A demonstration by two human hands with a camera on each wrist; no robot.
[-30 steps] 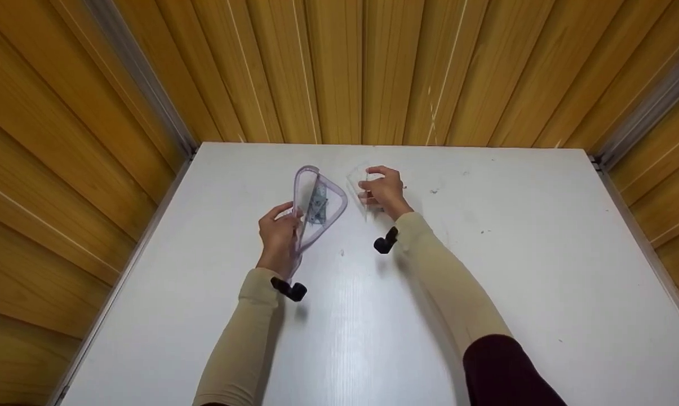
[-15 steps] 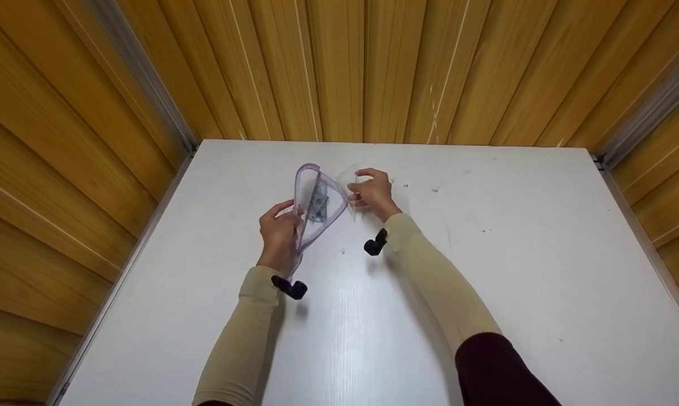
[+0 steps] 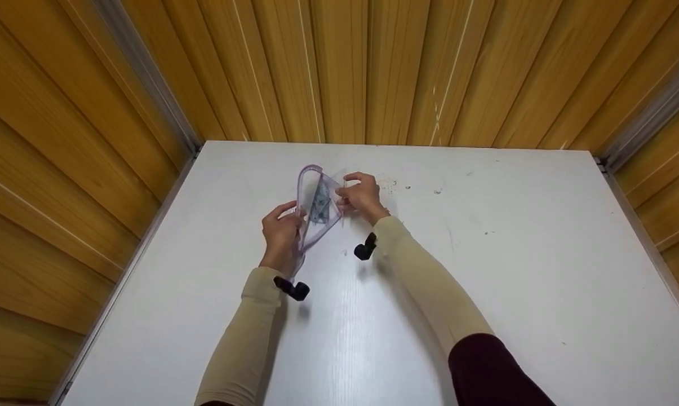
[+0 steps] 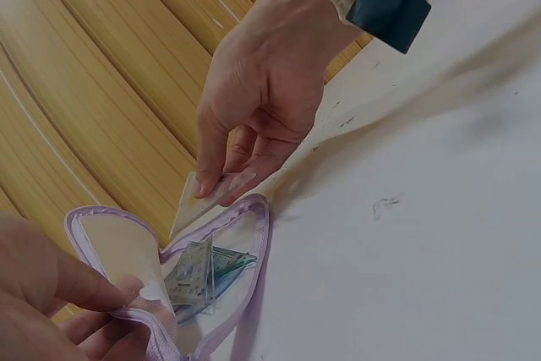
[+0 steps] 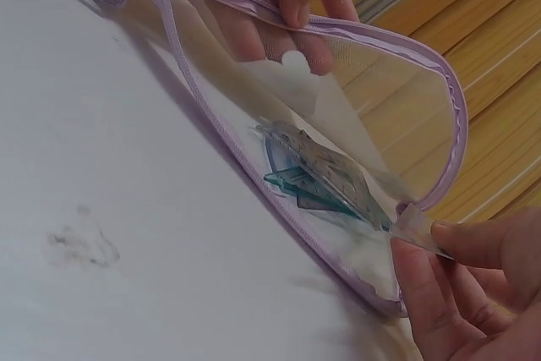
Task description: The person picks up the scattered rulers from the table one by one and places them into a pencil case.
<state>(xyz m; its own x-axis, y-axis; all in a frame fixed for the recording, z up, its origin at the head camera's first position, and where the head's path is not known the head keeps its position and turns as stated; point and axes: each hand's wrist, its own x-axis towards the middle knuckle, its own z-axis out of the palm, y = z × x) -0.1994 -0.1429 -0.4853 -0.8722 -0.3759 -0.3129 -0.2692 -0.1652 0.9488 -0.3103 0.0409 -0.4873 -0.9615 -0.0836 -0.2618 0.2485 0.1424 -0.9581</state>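
Observation:
A see-through zip pouch with lilac edging (image 5: 461,116) is spread wide at its mouth. My left hand (image 3: 282,234) grips one side of it, thumb and fingers pinching the zipped edge. Inside lie several clear and teal plastic drawing pieces (image 5: 325,171), some with printed scales. My right hand (image 3: 362,194) pinches a clear set square (image 4: 188,205) between thumb and fingers. One corner of this piece is right at the pouch's mouth in the right wrist view, where the right fingers (image 5: 431,293) come up close to the lilac rim.
The white table (image 3: 519,293) carries small dark marks. Wood-look panels (image 3: 339,67) rise behind it and at both sides. A black wrist camera (image 3: 365,248) sits on the right forearm, another camera (image 3: 292,288) on the left.
My right hand has moved left with the set square, from apart from the pouch to right at its opening. My left hand has stayed nearly still, holding the pouch.

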